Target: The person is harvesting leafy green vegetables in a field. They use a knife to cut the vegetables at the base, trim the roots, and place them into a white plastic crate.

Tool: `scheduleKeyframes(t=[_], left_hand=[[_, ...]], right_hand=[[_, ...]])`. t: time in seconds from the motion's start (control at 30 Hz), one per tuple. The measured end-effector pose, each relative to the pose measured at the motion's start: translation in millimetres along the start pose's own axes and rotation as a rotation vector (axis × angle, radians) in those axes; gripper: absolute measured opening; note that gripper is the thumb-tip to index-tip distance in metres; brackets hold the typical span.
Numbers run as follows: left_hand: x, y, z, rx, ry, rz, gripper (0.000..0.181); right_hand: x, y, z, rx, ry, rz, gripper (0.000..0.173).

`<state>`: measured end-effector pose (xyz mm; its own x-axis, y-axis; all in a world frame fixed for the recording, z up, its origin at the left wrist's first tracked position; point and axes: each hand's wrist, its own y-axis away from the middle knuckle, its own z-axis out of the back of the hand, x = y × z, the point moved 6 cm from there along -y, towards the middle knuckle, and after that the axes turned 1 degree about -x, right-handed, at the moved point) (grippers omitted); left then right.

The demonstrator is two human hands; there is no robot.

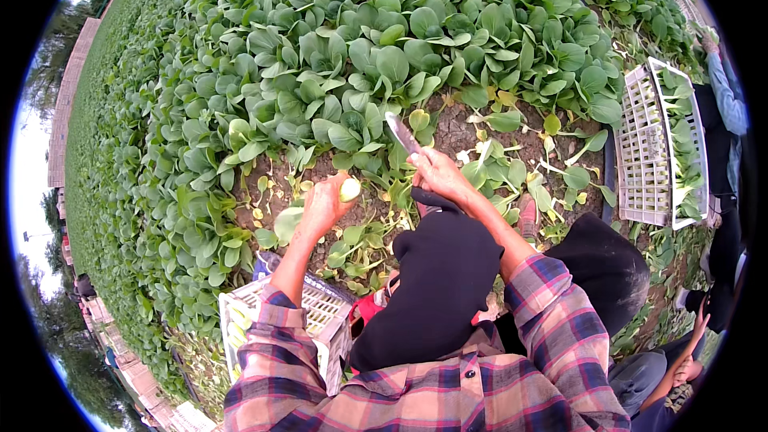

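Observation:
My left hand (324, 204) is closed around a bok choy (350, 189), its pale cut base facing right and its leaves (289, 223) hanging below my fingers. In my right hand (439, 173) is a knife (402, 134) with a short metal blade pointing up and to the left; my fingers hide its handle. Bare soil with trimmed leaves (357, 249) lies beneath and between my hands. Just beyond the blade stand dense rows of growing bok choy (342, 114). Below my left forearm is a white plastic crate (321, 312) with bok choy in it.
A second white crate (647, 147), filled with bok choy, stands at the right beside a black hose (608, 177). Other people (726, 102) are at the right edge. My dark-clothed knees (444, 288) are between my arms. Loose leaves (498, 168) litter the soil.

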<state>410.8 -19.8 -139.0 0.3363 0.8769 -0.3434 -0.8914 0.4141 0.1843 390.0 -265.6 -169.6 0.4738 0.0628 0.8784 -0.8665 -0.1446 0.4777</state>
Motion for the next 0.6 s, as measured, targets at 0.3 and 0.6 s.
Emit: scheduleKeyframes(t=[0.3,0.6], left_hand=[[-38.5,-106.0,-81.1,0.166,-0.456,-0.329,0.028],[35.8,-118.6,-78.8,0.216,-0.476,-0.144,0.055]], right_hand=[[-124.4,-82.6,-35.2,-0.023,0.381,-0.05,0.041],[-145.4,-128.2,-56.5,-0.078,0.296,-0.196,0.039]])
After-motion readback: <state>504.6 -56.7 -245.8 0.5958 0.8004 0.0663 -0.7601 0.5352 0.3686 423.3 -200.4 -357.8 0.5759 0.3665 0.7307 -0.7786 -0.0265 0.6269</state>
